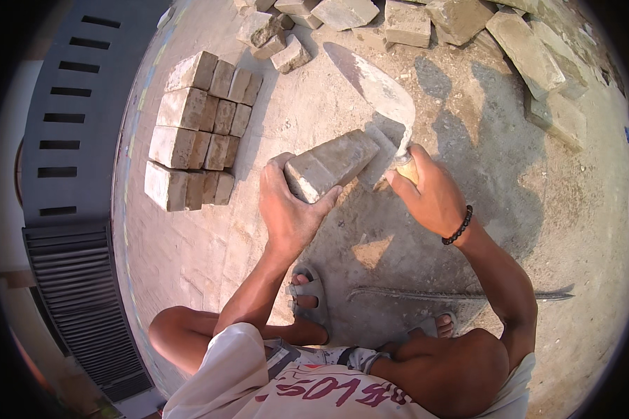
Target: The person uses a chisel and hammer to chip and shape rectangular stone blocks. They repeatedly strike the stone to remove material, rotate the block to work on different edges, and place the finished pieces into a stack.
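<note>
My left hand (290, 206) grips the near end of a grey-brown paving brick (335, 160), thumb on one side and fingers on the other. The brick is held tilted in front of me, its far end pointing up and to the right. My right hand (430, 192), with a black bead bracelet at the wrist, is closed round the wooden handle of a trowel (377, 87). The blade, smeared pale, points away to the upper left beyond the brick. Another flat grey block (379, 157) shows partly behind the held brick, close to the trowel handle.
Stacked bricks (189, 140) stand in rows at the left. Loose blocks (407, 24) lie heaped along the far side, with larger slabs (531, 59) at the far right. A bent metal bar (461, 296) lies by my feet. A dark slatted gate (84, 279) borders the left.
</note>
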A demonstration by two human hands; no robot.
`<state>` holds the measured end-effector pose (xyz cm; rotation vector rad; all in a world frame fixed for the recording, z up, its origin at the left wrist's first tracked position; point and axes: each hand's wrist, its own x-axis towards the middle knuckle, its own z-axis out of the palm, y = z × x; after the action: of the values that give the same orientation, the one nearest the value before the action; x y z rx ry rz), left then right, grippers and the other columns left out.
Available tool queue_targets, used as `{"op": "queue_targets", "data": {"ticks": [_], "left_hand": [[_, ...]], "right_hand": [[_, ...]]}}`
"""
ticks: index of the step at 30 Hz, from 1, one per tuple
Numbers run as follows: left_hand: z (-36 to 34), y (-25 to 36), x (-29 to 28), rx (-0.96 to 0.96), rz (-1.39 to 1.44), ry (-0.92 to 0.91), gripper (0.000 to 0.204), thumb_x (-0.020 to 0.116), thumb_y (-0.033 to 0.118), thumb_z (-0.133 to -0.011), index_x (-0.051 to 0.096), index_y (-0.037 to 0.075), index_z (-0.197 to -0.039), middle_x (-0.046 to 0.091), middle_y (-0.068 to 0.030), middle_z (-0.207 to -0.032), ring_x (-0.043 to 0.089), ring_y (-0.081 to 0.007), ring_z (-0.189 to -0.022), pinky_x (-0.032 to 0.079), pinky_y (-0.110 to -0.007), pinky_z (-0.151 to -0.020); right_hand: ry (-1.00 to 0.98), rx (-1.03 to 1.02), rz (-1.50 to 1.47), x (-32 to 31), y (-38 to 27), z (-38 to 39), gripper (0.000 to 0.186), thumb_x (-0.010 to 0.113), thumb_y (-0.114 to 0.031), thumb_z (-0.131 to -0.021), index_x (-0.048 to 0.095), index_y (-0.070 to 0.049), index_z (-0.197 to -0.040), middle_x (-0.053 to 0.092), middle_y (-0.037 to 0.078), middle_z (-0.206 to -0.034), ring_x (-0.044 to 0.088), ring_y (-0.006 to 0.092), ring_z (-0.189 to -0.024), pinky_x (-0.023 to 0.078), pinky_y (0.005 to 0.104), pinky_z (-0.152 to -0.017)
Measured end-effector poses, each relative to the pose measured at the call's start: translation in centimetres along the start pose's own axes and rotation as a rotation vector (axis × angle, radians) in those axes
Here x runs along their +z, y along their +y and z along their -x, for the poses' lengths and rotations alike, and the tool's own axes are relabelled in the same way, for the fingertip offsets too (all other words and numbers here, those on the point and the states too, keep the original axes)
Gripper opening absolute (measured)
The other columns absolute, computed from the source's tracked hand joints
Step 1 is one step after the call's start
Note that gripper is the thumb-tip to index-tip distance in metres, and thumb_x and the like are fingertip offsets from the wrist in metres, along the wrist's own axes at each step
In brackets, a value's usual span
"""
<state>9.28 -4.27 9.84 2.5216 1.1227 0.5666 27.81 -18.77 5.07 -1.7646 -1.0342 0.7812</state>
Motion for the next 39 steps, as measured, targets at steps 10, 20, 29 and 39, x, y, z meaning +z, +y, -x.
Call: {"op": "queue_targets", "data": {"ticks": [10, 20, 29, 39], "left_hand": [[0.0, -0.2, -0.1, -0.047, 0.099, -0.024, 0.076, 0.091, 0.025, -0.063, 0.049, -0.002, -0.12, 0.053, -0.0187, -0.108, 0.055, -0.034, -0.102, 0.046, -0.043, -0.086], [0.2, -0.4, -0.1, -0.03, 0.095, -0.012, 0.075, 0.09, 0.025, -0.063, 0.049, -0.002, -0.12, 0.053, -0.018, -0.107, 0.055, -0.0333, -0.101, 0.047, -0.043, -0.086], [0.2, -0.5, -0.3, -0.007, 0.006, -0.019, 0.078, 0.092, 0.024, -0.062, 0.048, -0.005, -0.12, 0.056, -0.0173, -0.107, 0.06, -0.0267, -0.099, 0.05, -0.038, -0.086], [1.0, -1.1, 0.1, 0.046, 0.031, 0.065, 0.085, 0.093, 0.027, -0.063, 0.041, -0.004, -0.122, 0.048, -0.0175, -0.112, 0.054, -0.0296, -0.104, 0.046, -0.041, -0.09]], "right_hand": [[-0.066, -0.004, 0.131, -0.1, -0.2, 1.3, 0.04, 0.06, -0.029, -0.094, 0.051, 0.005, -0.112, 0.066, 0.025, -0.088, 0.066, 0.0434, -0.08, 0.052, 0.0483, -0.069], [-0.046, -0.083, -0.015, 1.3, 0.2, 2.7, 0.047, 0.057, -0.035, -0.096, 0.05, 0.006, -0.118, 0.066, 0.026, -0.089, 0.065, 0.0426, -0.082, 0.05, 0.0504, -0.075], [-0.108, -0.012, -0.027, -0.4, -1.9, 2.5, 0.04, 0.059, -0.029, -0.096, 0.051, 0.005, -0.115, 0.063, 0.027, -0.092, 0.065, 0.0423, -0.087, 0.05, 0.0468, -0.077], [-0.187, 0.018, 0.141, 0.1, -1.9, 2.4, 0.038, 0.058, -0.03, -0.095, 0.051, 0.005, -0.109, 0.064, 0.027, -0.079, 0.064, 0.0462, -0.079, 0.049, 0.0527, -0.069]]}}
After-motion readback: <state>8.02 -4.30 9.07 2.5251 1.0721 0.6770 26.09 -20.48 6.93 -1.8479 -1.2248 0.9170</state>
